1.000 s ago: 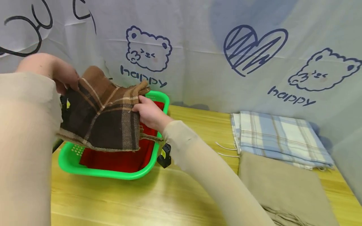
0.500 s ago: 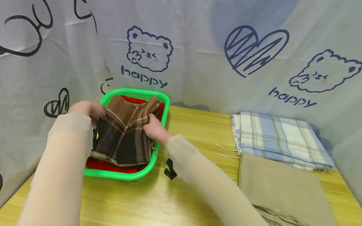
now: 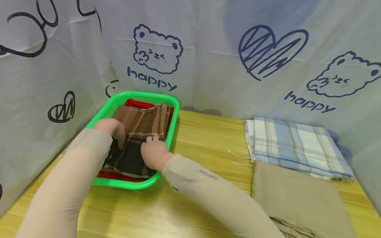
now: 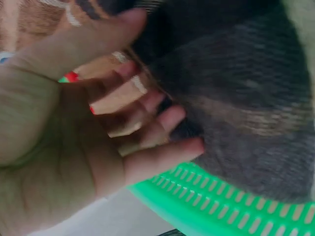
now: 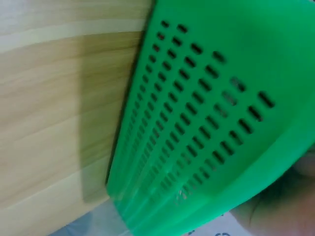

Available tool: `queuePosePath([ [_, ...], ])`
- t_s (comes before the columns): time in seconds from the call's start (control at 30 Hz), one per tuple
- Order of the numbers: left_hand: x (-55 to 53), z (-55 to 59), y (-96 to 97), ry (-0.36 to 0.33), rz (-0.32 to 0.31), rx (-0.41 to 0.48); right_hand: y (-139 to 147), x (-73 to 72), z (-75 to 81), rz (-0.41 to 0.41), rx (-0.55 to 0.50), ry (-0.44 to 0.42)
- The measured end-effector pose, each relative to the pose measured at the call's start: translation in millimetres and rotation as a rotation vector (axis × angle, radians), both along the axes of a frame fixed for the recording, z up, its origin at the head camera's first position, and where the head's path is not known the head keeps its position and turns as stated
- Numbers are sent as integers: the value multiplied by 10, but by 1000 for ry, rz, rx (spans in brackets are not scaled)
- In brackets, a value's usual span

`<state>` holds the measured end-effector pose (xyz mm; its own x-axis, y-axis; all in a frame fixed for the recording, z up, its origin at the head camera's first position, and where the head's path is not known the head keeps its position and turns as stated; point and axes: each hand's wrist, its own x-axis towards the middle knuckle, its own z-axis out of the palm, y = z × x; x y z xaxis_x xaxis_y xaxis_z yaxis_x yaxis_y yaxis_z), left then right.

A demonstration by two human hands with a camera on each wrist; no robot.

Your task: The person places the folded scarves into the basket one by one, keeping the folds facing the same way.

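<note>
A folded brown and black plaid cloth, perhaps a scarf (image 3: 137,120), lies over red cloth (image 3: 139,104) inside a green plastic basket (image 3: 128,185). On the plaid cloth's left side is my left hand (image 3: 111,128); in the left wrist view the hand (image 4: 78,118) has its fingers loosely extended, tips against the dark fabric. My right hand (image 3: 154,152) rests on the cloth's right part, near the basket rim, fingers lying on top. The right wrist view shows mostly the perforated basket wall (image 5: 197,108), with only a bit of the hand (image 5: 275,209) beyond the rim.
At the right of the wooden table (image 3: 202,138) lies a folded blue and white plaid cloth (image 3: 297,145), with a folded beige cloth (image 3: 297,195) in front of it. A white curtain (image 3: 208,66) with drawings stands behind and to the left.
Both hands lowered the plaid cloth from above the basket down into it. They have let go of its edges and now lie on it, the right hand nearer the front.
</note>
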<state>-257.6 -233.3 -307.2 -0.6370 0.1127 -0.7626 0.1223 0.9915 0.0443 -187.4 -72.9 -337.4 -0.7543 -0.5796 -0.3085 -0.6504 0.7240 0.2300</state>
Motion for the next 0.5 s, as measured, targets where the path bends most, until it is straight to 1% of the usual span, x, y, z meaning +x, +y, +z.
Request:
queuePosePath([
  [0.03,8,-24,5,-11,6,-7,0,-12,-9,9,21,-15],
  [0.07,20,-39,9,-11,25,-3,4,-27,-16,16,38,-32],
  [0.1,31,-47,18,-2,27,-6,11,-44,-18,19,41,-51],
  [0.27,44,-35,84,6,8,-32,57,-129,-25,24,10,-145],
  [0.37,-16,-83,40,4,3,-5,97,-161,-1,57,-40,-132],
  [0.43,-123,-208,-63,18,3,25,135,-183,36,87,-99,-105],
  [0.5,-300,-417,-243,42,-8,63,190,-205,98,118,-160,-69],
])
